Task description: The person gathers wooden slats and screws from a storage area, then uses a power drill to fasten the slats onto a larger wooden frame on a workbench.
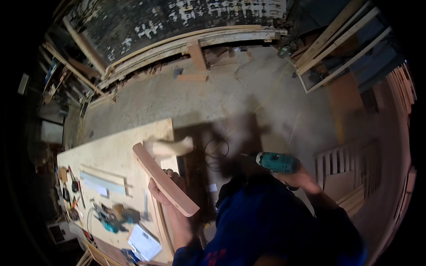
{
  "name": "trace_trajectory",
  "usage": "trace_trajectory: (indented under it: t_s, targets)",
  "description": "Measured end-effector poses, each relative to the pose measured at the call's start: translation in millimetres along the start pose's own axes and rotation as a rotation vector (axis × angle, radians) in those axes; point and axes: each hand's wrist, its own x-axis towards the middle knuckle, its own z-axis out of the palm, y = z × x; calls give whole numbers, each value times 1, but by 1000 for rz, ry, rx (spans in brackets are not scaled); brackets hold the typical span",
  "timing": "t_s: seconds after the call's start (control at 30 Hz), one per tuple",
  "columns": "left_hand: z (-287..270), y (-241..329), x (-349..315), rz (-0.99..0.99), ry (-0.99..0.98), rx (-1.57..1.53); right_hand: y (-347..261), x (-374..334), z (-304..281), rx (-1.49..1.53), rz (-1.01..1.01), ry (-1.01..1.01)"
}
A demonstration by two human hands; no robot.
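Is beside a pale wooden table (100, 155) at lower left of the frame, which carries papers (146, 244) and a blurred teal power tool (111, 227); has long timber strips (339, 42) leaning at upper right. Holds, left of centre, a smooth, straight reddish wood bar (162, 177) with left hand (168, 206) wrapped around it, in front of a curved pale piece (171, 147). Grips, right of centre, a teal-and-black drill (276, 162) in right hand (301, 178), with fingers mostly hidden. Wears blue clothing (248, 217) with unreadable red lettering (216, 255).
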Motion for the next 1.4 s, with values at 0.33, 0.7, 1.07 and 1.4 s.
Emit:
trace_trajectory:
  t_s: [0.33, 0.7, 1.07, 1.4]
  targets:
    - [51, -33, 240, -213, -6, 29, -55, 192, -92, 298, -204, 84]
    - [96, -12, 387, -11, 530, 267, -218, 482, -148, -130, -220, -165]
    - [-8, 179, 547, 185, 668, -21, -405, 758, 40, -535, 54, -336]
    - [-124, 364, 634, 270, 866, -245, -594, 923, 243, -570, -194, -537]
